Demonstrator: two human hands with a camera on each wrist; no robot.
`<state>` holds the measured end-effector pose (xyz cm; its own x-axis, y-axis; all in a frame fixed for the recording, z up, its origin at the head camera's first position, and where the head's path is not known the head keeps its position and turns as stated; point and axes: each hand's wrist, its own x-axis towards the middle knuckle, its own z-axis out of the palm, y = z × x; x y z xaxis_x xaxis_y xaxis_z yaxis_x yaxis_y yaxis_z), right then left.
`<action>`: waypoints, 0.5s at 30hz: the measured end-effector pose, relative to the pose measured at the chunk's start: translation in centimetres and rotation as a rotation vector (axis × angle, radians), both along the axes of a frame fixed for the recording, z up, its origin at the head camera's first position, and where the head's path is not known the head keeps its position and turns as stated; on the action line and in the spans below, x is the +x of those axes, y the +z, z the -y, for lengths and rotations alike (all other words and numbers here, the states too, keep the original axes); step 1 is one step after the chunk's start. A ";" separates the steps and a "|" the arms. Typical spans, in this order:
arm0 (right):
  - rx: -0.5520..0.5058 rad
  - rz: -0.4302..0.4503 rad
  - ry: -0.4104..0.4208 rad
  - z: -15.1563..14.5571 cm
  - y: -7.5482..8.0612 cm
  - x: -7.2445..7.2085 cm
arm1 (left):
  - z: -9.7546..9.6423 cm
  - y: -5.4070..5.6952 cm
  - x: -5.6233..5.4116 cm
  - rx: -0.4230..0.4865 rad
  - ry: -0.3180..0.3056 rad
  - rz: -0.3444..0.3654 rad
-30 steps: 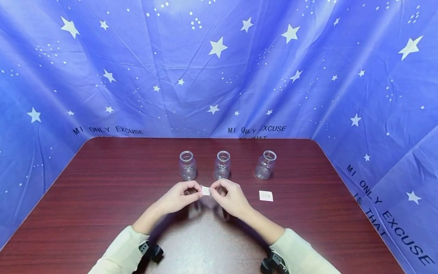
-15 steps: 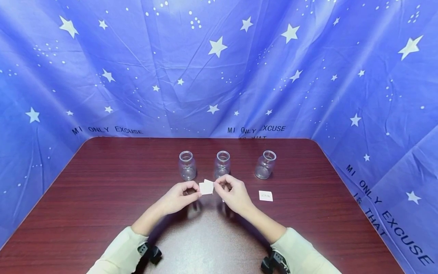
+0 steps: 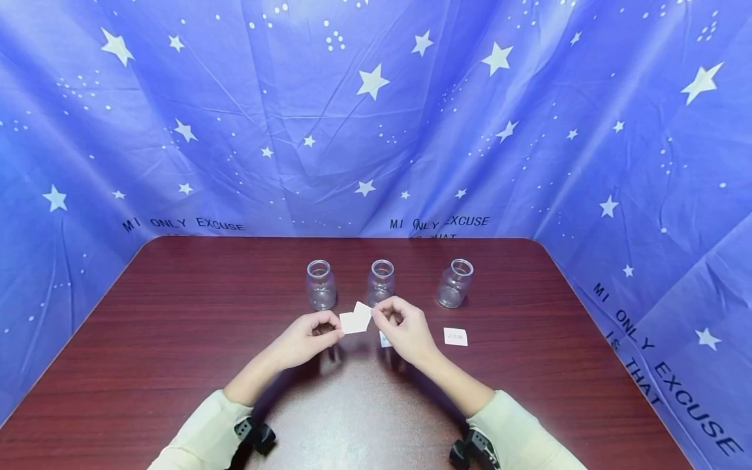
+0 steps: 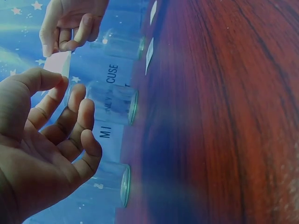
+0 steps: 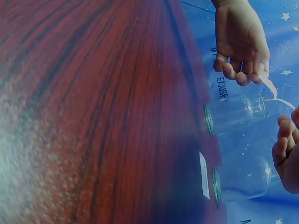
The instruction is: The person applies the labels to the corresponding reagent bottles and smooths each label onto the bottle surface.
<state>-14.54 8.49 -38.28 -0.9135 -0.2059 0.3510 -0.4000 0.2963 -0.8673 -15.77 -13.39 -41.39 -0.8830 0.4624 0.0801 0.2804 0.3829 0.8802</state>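
Observation:
Between the fingertips of both hands, above the table, are two overlapping white layers of a small sticker label (image 3: 352, 322). My left hand (image 3: 308, 339) pinches its left edge with thumb and index finger. At the upper right corner, my right hand (image 3: 404, 329) pinches the other layer. From the right wrist view the layers of the label (image 5: 268, 87) curve apart from each other. Behind the hands stand three clear glass jars: a left jar (image 3: 321, 287), a middle jar (image 3: 381, 279) and a right jar (image 3: 455, 287).
A white label (image 3: 455, 337) with handwriting lies on the dark red wooden table (image 3: 147, 339) in front of the right jar. Another label (image 3: 385, 339) lies partly hidden behind the right hand. A blue starry curtain (image 3: 305, 117) surrounds the table's back and sides.
The right hand has moved slightly up and to the right, and the label's two layers have spread apart. Another label on the table now shows beside the right hand. The left hand has barely moved.

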 end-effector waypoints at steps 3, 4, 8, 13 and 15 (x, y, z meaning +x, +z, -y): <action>-0.009 0.005 0.001 -0.1 0.6 0.2 | 0.1 -0.1 0.0 0.001 0.000 -0.005; -0.009 0.002 0.001 -0.1 0.6 0.2 | 0.1 -0.2 -0.1 0.000 0.001 -0.006; -0.011 0.003 -0.012 -0.3 0.7 0.1 | 0.2 -0.3 -0.1 0.001 0.004 -0.003; -0.018 0.004 -0.031 -0.5 0.7 0.0 | 0.3 -0.5 -0.2 0.015 -0.008 0.002; -0.022 0.010 -0.043 -0.6 0.7 -0.1 | 0.4 -0.7 -0.2 0.019 -0.015 0.001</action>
<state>-14.64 9.04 -37.62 -0.9247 -0.1592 0.3459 -0.3789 0.2940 -0.8775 -16.00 -13.74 -42.10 -0.8763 0.4737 0.0881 0.2848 0.3618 0.8877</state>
